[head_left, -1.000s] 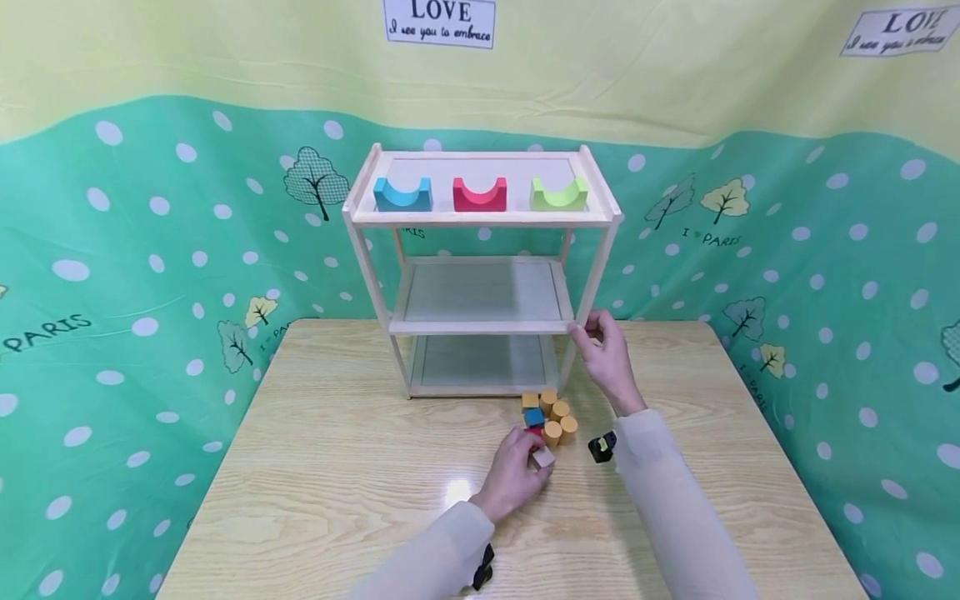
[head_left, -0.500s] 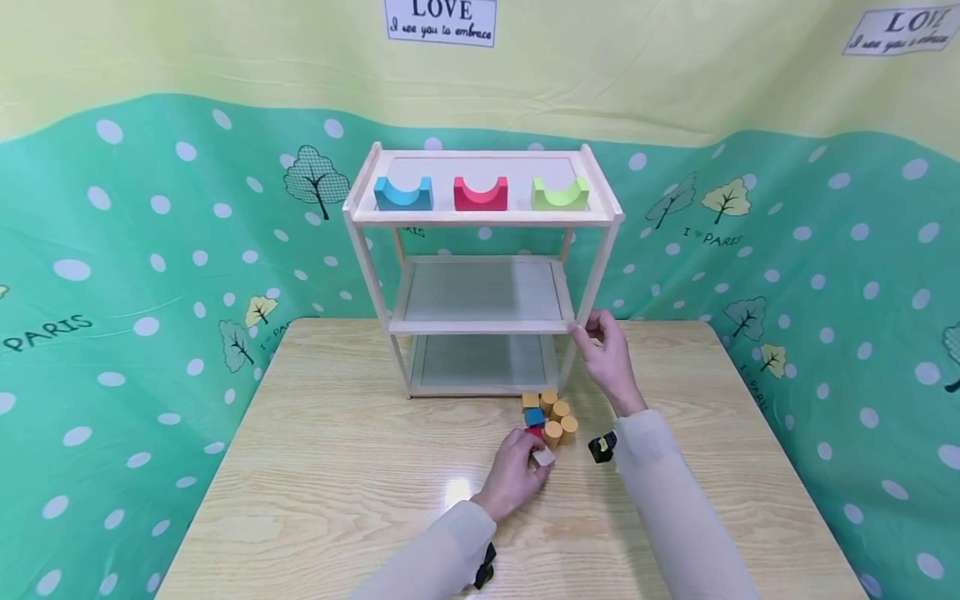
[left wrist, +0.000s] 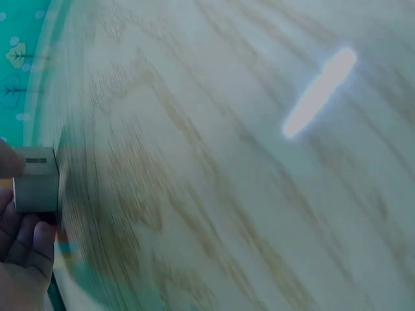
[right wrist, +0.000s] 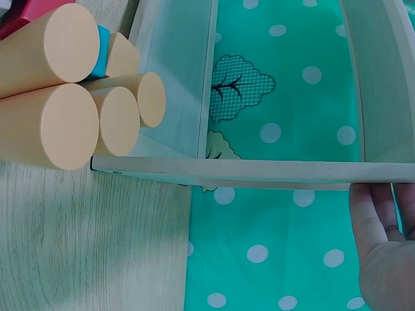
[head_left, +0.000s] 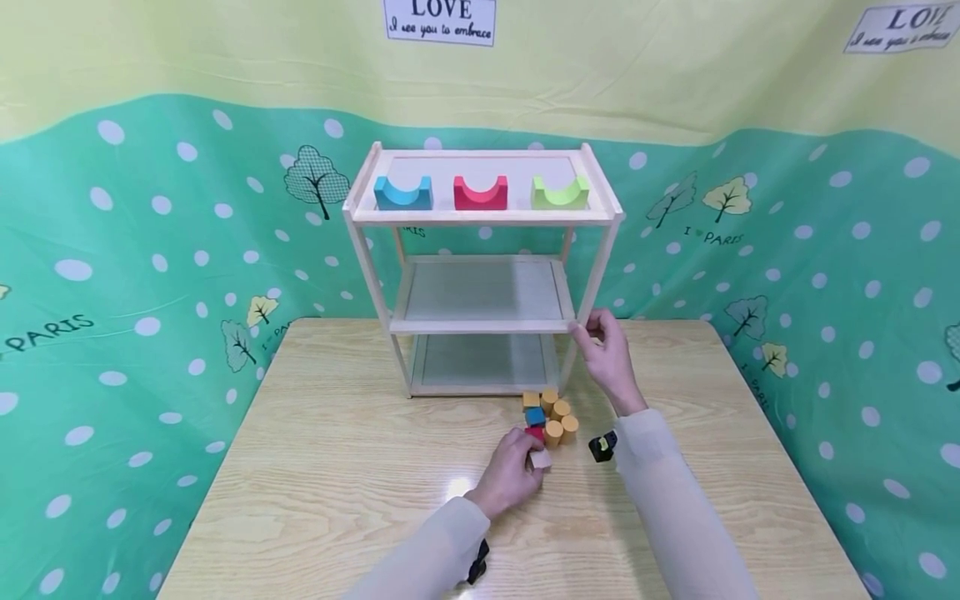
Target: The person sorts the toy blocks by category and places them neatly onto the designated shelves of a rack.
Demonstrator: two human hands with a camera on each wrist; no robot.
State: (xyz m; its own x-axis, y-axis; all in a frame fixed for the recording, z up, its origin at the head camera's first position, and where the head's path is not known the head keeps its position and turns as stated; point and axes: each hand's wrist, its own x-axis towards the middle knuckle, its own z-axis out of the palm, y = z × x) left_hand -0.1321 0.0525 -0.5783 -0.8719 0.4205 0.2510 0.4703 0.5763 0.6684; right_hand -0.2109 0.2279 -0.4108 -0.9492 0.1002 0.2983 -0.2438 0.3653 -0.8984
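Observation:
My left hand (head_left: 506, 473) pinches a pale grey-white block (head_left: 540, 459) low over the table. In the left wrist view, this block (left wrist: 35, 188) has a small dark slot on one face, with thumb and fingers on opposite sides. Just beyond it are a red block (head_left: 535, 433), a blue cube (head_left: 535, 416) and a yellow-orange block (head_left: 531, 401). Several wooden cylinders (head_left: 553, 432) stand upright beside them. My right hand (head_left: 611, 360) holds the right front post of the three-tier wooden shelf (head_left: 483, 328), around the middle tier's height.
On the top tier sit three arch-shaped blocks: blue (head_left: 403, 198), red (head_left: 480, 200) and light green (head_left: 559, 198). The shelf stands toward the back of the wooden table (head_left: 322, 467). A patterned green curtain (head_left: 187, 275) hangs behind and at both sides.
My left hand has shifted slightly left and toward me with the pale block, leaving more of the red block showing. My right hand stays on the shelf post.

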